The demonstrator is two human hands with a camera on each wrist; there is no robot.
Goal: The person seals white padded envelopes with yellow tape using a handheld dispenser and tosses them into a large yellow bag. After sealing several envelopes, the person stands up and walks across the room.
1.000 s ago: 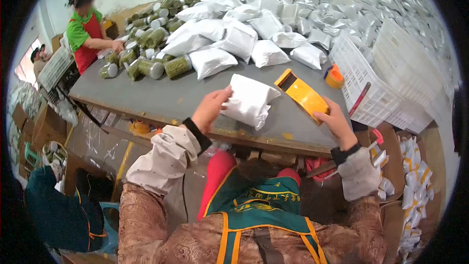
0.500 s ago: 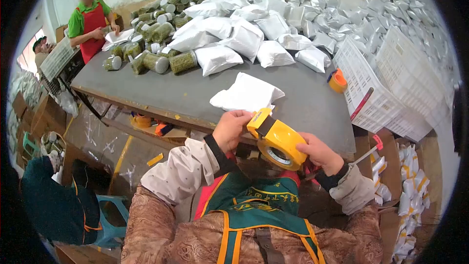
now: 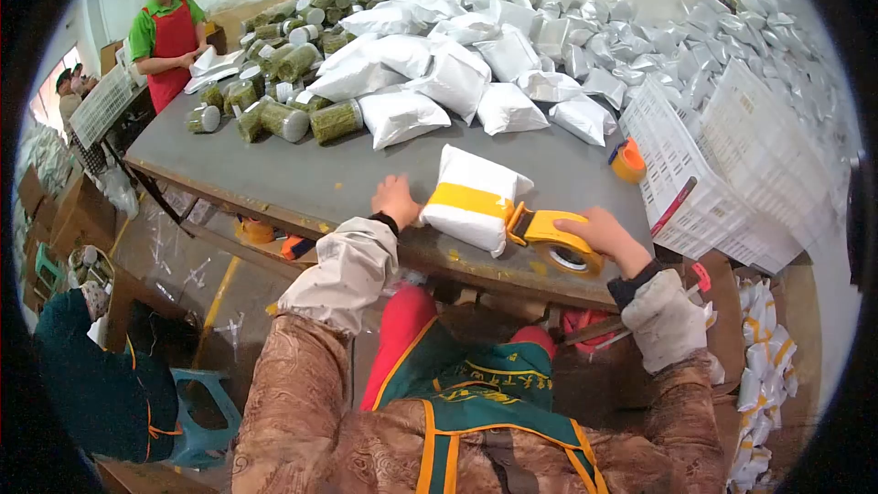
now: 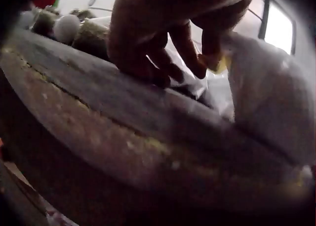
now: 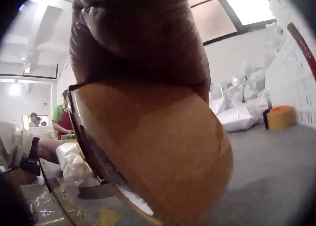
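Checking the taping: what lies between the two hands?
Head view: the white pouch with a yellow tape strip, then the tape dispenser the right hand grips.

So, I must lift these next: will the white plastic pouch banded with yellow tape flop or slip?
Probably holds shape: the white plastic pouch looks plump and blocky. Its smooth film may slip; the left hand braces it. Lying flat on the grey table, it shouldn't roll.

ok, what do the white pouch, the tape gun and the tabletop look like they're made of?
White pouch: seemingly soft plastic film with a slight sheen, going by its creases and puffy shape.
Tape gun: smooth, hard yellow shell, probably moulded plastic, though painted metal cannot be ruled out.
Tabletop: flat matte grey sheet with a scuffed, worn front edge, possibly painted board.
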